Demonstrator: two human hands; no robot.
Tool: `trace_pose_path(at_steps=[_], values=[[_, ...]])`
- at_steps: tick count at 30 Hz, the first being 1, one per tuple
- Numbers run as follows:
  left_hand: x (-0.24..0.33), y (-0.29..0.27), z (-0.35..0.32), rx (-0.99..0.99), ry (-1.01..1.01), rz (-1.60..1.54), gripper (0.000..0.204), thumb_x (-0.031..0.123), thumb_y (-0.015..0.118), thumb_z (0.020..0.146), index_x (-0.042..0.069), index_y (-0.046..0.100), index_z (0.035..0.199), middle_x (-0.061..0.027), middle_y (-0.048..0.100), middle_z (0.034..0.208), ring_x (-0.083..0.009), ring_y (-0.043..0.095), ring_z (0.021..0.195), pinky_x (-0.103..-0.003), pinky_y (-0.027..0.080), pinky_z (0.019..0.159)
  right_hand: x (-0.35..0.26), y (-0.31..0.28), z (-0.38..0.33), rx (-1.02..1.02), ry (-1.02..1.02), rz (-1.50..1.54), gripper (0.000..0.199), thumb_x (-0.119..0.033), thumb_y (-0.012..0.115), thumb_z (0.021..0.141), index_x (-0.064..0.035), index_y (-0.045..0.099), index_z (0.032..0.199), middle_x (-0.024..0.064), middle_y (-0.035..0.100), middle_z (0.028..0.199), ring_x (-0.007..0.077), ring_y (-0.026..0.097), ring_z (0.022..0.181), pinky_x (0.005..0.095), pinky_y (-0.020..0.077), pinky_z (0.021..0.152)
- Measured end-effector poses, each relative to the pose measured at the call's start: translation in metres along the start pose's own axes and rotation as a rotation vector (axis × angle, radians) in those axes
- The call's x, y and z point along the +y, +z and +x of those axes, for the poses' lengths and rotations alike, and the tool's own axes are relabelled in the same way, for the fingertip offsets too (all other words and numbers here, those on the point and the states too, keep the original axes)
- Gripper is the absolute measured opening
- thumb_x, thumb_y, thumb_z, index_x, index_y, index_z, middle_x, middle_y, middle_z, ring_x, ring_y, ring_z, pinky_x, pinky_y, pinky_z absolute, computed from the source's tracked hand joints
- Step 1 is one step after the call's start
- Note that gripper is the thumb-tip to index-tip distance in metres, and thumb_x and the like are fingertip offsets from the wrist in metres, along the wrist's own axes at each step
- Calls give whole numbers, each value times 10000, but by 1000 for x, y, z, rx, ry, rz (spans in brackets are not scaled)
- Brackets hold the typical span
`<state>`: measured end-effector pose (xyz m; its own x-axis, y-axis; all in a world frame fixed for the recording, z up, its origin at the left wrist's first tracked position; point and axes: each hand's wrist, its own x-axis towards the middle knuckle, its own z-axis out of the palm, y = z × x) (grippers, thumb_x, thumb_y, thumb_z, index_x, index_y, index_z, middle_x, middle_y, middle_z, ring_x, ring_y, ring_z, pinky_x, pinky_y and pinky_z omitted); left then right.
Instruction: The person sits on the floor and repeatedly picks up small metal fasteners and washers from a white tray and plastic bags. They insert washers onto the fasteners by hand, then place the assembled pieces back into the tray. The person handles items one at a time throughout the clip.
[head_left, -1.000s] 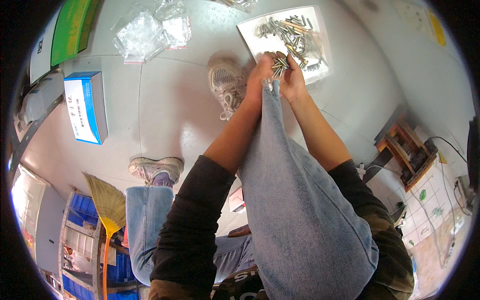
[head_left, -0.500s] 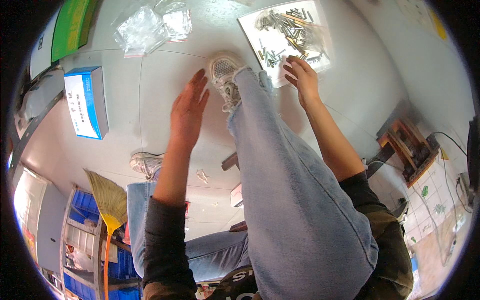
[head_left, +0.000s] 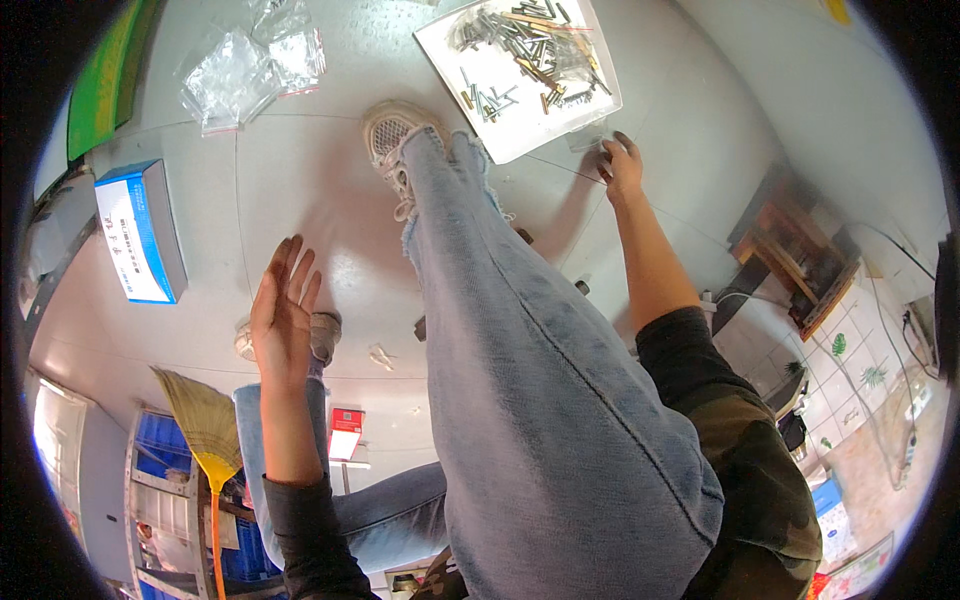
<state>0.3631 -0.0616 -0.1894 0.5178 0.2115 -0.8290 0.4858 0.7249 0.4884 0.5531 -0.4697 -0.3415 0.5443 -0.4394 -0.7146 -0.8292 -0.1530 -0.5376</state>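
My right hand (head_left: pixel 622 170) is by the near right corner of a white tray (head_left: pixel 510 143), its fingers closed on the edge of a small clear plastic bag (head_left: pixel 587 136). Loose metal pins (head_left: pixel 533 50) lie in the tray, several silver and some brass-coloured, with a clear bag over part of them. On the other side of my outstretched leg, my left hand (head_left: pixel 283 318) hangs above the floor, fingers spread and nothing in them. More clear zip bags (head_left: pixel 240 80) lie flat on the floor at the far left.
A blue and white box (head_left: pixel 140 232) stands at the left. A broom (head_left: pixel 205 425) leans by a rack with blue bins (head_left: pixel 165 445). My shoe (head_left: pixel 393 130) rests close to the tray. At the right are a wooden stool (head_left: pixel 800 265) and loose cables (head_left: pixel 880 400). A red and white box (head_left: pixel 346 433) lies near my legs.
My left hand has moved back toward me and left, away from my shoe. My right hand has shifted off the tray's edge with the clear bag at its fingertips. The view has shifted too.
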Motion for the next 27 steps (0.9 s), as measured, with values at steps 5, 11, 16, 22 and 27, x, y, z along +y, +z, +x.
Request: trace_pose_path(at_steps=[5,11,16,22,27], values=[[6,35,30,-101,33,29,490,299,399,898,-30,356,1259,-144,383,1298,-256,377,1191,-363,304,980,-13,3,10,-163,-73,-170,362,-178,667,710,-28,549,1018,17,540,777,81,416,604,224,321,511],[16,99,65,-92,258,491,394,264,499,857,-9,512,1140,-125,519,1169,-233,472,1100,-336,346,947,-56,7,-32,-101,-263,-160,260,-169,680,710,7,572,867,43,556,724,113,509,616,244,401,533],[3,162,81,-236,711,936,302,246,617,757,86,614,1013,-122,590,993,-259,542,946,-324,393,861,-109,51,-100,-256,-317,-36,272,-131,664,719,37,556,904,83,575,720,135,549,582,248,445,502],[-5,160,77,-75,1013,1243,349,164,671,663,68,558,980,-96,549,837,-283,527,832,-373,424,723,-117,139,-154,-610,-331,84,282,-153,648,739,49,543,905,102,575,695,160,588,597,264,473,478],[21,104,75,212,887,1075,191,55,622,726,27,612,914,-104,613,803,-216,598,716,-286,466,647,-109,200,-190,-936,-231,225,319,-258,607,792,45,535,858,126,587,762,166,602,619,262,495,510]])
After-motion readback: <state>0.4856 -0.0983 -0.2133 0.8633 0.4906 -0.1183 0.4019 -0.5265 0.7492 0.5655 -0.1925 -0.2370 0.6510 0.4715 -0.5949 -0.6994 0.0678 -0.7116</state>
